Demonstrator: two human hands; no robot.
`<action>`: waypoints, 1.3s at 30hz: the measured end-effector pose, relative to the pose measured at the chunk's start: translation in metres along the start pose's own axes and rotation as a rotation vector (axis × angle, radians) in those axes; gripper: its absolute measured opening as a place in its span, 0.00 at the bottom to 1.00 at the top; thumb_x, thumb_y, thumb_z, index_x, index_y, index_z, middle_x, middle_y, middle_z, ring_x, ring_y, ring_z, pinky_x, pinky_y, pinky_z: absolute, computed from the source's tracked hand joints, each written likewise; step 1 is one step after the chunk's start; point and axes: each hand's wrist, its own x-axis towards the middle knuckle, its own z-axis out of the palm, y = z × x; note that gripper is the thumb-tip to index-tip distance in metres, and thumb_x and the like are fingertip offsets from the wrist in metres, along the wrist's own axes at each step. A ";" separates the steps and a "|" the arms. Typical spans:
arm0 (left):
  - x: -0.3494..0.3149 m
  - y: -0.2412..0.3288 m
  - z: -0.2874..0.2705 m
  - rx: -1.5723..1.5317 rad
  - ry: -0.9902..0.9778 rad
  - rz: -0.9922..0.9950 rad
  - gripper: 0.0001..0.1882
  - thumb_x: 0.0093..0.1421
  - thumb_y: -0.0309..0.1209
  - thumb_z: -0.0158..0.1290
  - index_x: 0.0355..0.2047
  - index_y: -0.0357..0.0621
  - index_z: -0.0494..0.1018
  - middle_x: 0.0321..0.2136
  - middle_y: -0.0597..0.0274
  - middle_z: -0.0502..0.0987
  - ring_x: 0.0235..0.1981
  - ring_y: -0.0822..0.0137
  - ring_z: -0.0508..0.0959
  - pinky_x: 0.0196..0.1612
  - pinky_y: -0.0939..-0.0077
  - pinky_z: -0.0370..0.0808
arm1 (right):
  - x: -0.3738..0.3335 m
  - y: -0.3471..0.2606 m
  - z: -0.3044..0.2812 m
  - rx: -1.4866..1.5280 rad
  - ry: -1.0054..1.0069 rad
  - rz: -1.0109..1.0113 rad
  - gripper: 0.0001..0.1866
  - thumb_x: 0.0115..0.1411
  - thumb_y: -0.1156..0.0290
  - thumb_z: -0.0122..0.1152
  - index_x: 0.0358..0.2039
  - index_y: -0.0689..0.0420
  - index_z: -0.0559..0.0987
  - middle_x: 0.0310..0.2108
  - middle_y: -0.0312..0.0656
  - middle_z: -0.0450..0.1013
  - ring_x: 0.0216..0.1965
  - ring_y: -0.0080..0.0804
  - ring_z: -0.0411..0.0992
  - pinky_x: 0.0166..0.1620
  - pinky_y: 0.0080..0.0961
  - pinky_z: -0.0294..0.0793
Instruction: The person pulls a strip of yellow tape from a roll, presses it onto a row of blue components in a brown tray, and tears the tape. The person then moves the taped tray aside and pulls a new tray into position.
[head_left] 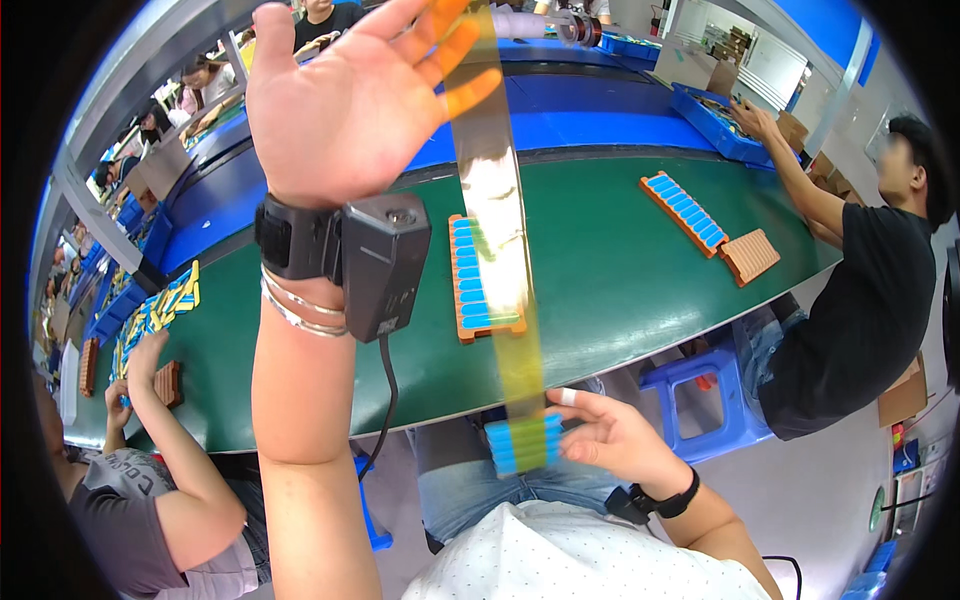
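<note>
My left hand (335, 125) is raised at the far side, palm toward me and fingers spread. Several of its fingertips show orange through a transparent yellow tape strip (500, 190); I cannot tell whether they touch it. From the top edge, the strip runs down to a row of blue pieces (525, 443) above my lap. Its lower end overlaps these pieces. My right hand (620, 440) grips the row at its right side between thumb and fingers, one finger wearing a white wrap. Behind the strip, an orange-brown slotted tray (465, 325) filled with blue pieces lies on the green table.
A filled tray (685, 212) and a brown ribbed tray (750, 257) lie to the right, near a co-worker (850, 270). At left, another person's hands (145, 365) work beside piled yellow-and-blue pieces (155, 315). A blue bin (725, 125) and a roller (535, 25) are farther back.
</note>
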 end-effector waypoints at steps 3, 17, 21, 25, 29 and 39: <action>0.004 0.004 -0.006 -0.016 0.082 0.013 0.51 0.64 0.69 0.27 0.58 0.28 0.66 0.53 0.46 0.75 0.55 0.51 0.72 0.61 0.47 0.60 | 0.011 -0.023 -0.021 -0.744 0.073 -0.245 0.22 0.62 0.68 0.64 0.55 0.61 0.75 0.40 0.45 0.79 0.42 0.33 0.78 0.46 0.27 0.75; -0.030 -0.011 -0.014 -0.118 0.228 0.015 0.52 0.61 0.71 0.31 0.58 0.28 0.65 0.55 0.47 0.70 0.55 0.55 0.67 0.62 0.52 0.57 | 0.240 -0.109 0.021 -1.543 -0.012 0.052 0.38 0.53 0.37 0.57 0.50 0.59 0.77 0.47 0.53 0.74 0.50 0.56 0.68 0.45 0.45 0.76; -0.036 -0.001 -0.025 -0.017 0.171 -0.036 0.49 0.63 0.69 0.31 0.61 0.29 0.62 0.54 0.50 0.69 0.53 0.58 0.66 0.60 0.54 0.58 | 0.247 -0.095 0.029 -1.707 -0.033 0.002 0.34 0.45 0.43 0.63 0.46 0.57 0.78 0.44 0.52 0.74 0.45 0.50 0.69 0.41 0.41 0.77; -0.038 0.000 -0.013 -0.002 0.484 -0.087 0.45 0.66 0.64 0.31 0.61 0.28 0.60 0.50 0.52 0.69 0.49 0.60 0.65 0.58 0.56 0.59 | 0.243 -0.073 0.019 -1.592 -0.064 -0.200 0.31 0.43 0.48 0.68 0.44 0.57 0.78 0.40 0.50 0.74 0.45 0.48 0.69 0.41 0.40 0.77; -0.043 -0.002 -0.025 0.013 0.444 -0.060 0.44 0.66 0.63 0.31 0.57 0.29 0.62 0.48 0.52 0.69 0.48 0.60 0.65 0.57 0.55 0.59 | 0.222 -0.069 0.019 -1.214 -0.108 -0.197 0.30 0.43 0.50 0.70 0.43 0.58 0.78 0.39 0.50 0.73 0.46 0.47 0.70 0.44 0.39 0.77; -0.046 -0.010 -0.041 -0.017 0.387 -0.050 0.47 0.64 0.66 0.32 0.57 0.27 0.61 0.49 0.52 0.67 0.50 0.62 0.63 0.60 0.56 0.53 | 0.214 -0.079 0.010 -1.284 -0.158 -0.248 0.23 0.59 0.50 0.60 0.40 0.59 0.77 0.29 0.53 0.75 0.40 0.53 0.74 0.41 0.44 0.76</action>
